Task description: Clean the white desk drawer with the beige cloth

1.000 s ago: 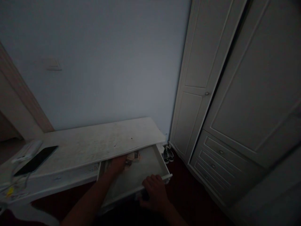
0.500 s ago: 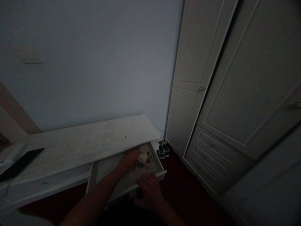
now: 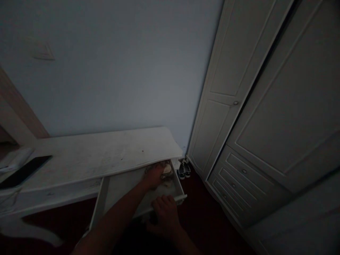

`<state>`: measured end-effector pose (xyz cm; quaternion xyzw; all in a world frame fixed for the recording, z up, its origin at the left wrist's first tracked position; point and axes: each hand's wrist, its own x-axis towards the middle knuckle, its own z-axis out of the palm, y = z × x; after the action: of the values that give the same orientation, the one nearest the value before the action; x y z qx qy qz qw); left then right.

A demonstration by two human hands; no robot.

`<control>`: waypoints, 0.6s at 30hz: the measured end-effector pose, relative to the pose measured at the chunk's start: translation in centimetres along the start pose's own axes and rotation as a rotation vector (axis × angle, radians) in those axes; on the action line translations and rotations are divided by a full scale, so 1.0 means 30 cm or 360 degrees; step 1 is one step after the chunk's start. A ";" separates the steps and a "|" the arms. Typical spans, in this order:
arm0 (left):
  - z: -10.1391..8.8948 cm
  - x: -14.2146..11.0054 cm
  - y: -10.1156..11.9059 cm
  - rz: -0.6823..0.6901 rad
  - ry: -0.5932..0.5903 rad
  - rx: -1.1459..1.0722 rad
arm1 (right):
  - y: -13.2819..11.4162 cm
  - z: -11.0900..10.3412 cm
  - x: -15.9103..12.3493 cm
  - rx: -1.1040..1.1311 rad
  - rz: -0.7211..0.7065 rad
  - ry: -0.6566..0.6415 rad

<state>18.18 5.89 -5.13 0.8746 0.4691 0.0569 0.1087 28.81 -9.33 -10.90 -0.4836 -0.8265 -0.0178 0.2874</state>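
Observation:
A white drawer (image 3: 119, 193) is pulled out from under the worn white table (image 3: 87, 156). Inside its far right corner lies a small pile of pale, crumpled items (image 3: 167, 170), too dark and blurred to name. My left hand (image 3: 155, 176) reaches into the drawer and touches this pile; its fingers are partly hidden among the items. My right hand (image 3: 165, 210) is closed over the drawer's front edge near its right end, fingers on the inner side and thumb below in front.
A dark phone or tablet (image 3: 25, 171) lies at the table's left end beside a white object (image 3: 17, 159). A pair of dark and white shoes (image 3: 184, 169) stands on the dark red floor. To the right rises a white wardrobe (image 3: 220, 102) with small drawers (image 3: 239, 180).
My left hand has moved slightly right and farther over the pale items, which have shifted and are more covered. My right hand stays on the drawer front. The view has turned slightly.

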 end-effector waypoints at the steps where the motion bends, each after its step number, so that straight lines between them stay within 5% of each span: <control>1: -0.005 -0.031 -0.012 0.0138 -0.0061 -0.0002 | 0.002 0.001 -0.001 -0.0006 0.0002 0.0016; 4: -0.020 -0.135 -0.059 0.0559 -0.0213 0.0014 | 0.005 -0.004 -0.001 -0.0011 -0.0022 0.0060; 6: -0.027 -0.197 -0.103 0.0627 -0.0248 0.0037 | 0.002 -0.013 0.004 0.0006 -0.0039 0.0061; 12: -0.048 -0.315 -0.266 0.0249 -0.0175 0.0116 | -0.010 -0.039 0.018 0.0020 0.0003 0.0056; 18: -0.098 -0.351 -0.385 -0.0440 0.0063 0.0259 | 0.003 -0.018 0.011 -0.0008 -0.0036 0.0162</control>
<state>2.44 3.72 -5.06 0.8063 0.5901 0.0205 0.0350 29.02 -9.19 -10.31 -0.4735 -0.8162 -0.0476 0.3277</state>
